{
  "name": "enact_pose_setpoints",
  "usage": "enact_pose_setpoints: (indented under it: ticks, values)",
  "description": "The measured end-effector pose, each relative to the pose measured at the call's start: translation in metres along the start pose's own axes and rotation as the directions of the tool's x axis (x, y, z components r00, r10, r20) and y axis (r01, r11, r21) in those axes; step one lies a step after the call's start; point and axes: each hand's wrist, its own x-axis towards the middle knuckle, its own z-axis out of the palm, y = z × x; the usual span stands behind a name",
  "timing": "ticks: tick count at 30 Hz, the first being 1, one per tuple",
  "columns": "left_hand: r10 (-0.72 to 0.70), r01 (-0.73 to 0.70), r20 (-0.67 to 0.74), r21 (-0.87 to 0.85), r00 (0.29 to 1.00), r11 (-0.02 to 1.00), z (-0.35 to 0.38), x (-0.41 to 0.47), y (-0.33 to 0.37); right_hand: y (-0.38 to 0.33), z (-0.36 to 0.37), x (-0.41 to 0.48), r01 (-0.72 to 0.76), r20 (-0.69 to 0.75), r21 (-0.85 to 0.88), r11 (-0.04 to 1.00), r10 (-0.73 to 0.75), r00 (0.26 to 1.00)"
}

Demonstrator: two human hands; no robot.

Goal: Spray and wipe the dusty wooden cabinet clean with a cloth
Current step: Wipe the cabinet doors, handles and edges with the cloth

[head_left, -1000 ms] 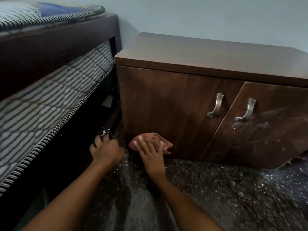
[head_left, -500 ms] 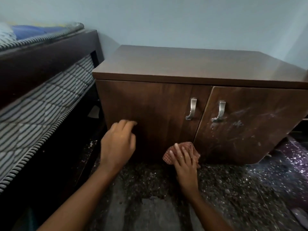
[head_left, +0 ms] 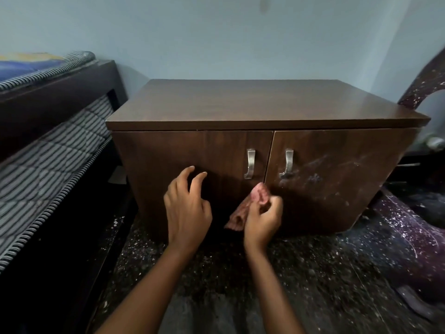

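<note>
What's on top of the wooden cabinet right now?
Nothing shows on the cabinet top: just bare brown wood. Both doors are shut, so its inside is hidden.

A bedroom in a home, going by the furniture. To the left, a dark wooden bed frame (head_left: 60,92) carrying a mattress (head_left: 48,150) in grey and white stripes with corded piping, plus a second striped mattress on top under blue and yellow bedding (head_left: 24,66). Against a plain pale blue painted wall (head_left: 216,39), a low brown wooden cabinet (head_left: 240,104) with two doors and two curved metal handles (head_left: 250,163), the right door (head_left: 337,169) smeared with pale dust. Underfoot, a dark speckled stone floor (head_left: 313,273). At far right, part of a purple speckled plastic chair (head_left: 409,237).
</note>
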Motion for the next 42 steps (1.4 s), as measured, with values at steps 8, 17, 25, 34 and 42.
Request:
enact_pose_setpoints:
  ticks: [8,17,25,34,42]
  values:
    - [0.06,-0.072,0.071,0.169,0.996,0.983,0.003,0.0,-0.014,-0.078,-0.001,0.073,0.051,0.036,0.193,0.98,-0.059,0.998]
    - [0.059,-0.081,0.091,0.267,0.994,0.96,0.016,0.0,-0.019,-0.05,0.005,0.036,0.081,0.161,0.077,0.994,-0.092,0.983]
    - [0.046,-0.072,0.102,0.277,0.994,0.958,0.02,-0.001,-0.018,-0.071,0.003,0.056,-0.028,0.147,0.161,0.987,0.004,0.989]
    - [0.056,-0.086,0.107,0.308,0.993,0.947,0.022,-0.002,-0.021,-0.009,0.029,0.001,0.039,0.001,0.043,0.998,-0.039,0.999]
    - [0.071,-0.121,0.16,0.324,0.985,0.938,0.017,-0.002,-0.026,0.041,0.04,-0.036,-0.176,-0.024,-0.207,0.963,0.174,0.984]
